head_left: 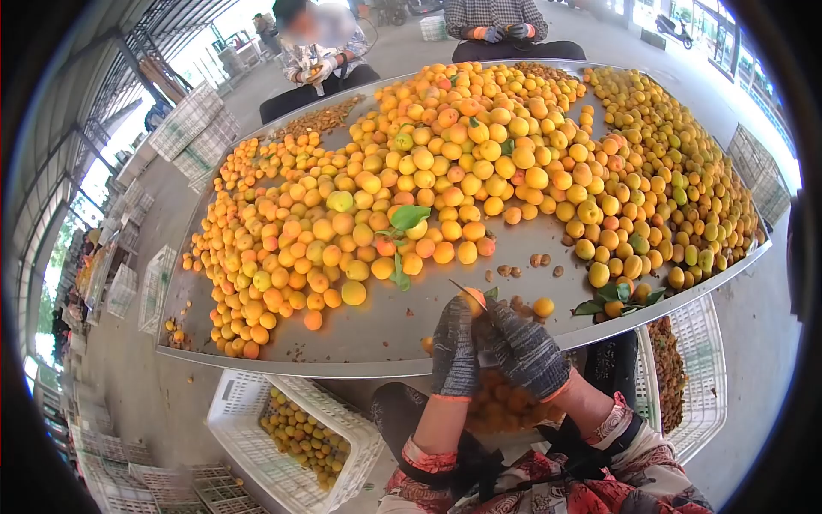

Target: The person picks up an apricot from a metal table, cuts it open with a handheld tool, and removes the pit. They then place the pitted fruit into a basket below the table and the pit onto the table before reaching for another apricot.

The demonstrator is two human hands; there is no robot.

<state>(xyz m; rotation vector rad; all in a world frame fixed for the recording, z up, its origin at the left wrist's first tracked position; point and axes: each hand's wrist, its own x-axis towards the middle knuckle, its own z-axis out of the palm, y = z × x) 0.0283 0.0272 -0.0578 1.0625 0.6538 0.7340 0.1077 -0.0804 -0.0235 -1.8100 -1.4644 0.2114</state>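
Observation:
My left hand (455,349), in a dark grey knit glove, is closed around an apricot (473,300) just above the near edge of the metal table (368,334). A thin brown twig and a bit of green leaf stick out by the fruit. My right hand (526,349), gloved alike, is closed with its fingertips against the same apricot; the fingers hide part of it. Just beyond my hands lie several brown pits (503,271) and a loose apricot (543,307). A large heap of apricots (428,171) spreads over the table.
Below the table's left side stands a white crate (231,398) holding apricots. Another white crate (706,368) at the right holds brown pits. Blurred fruit lies in my lap area. Two people with gloved hands sit across the table. Stacked crates (193,128) stand at left.

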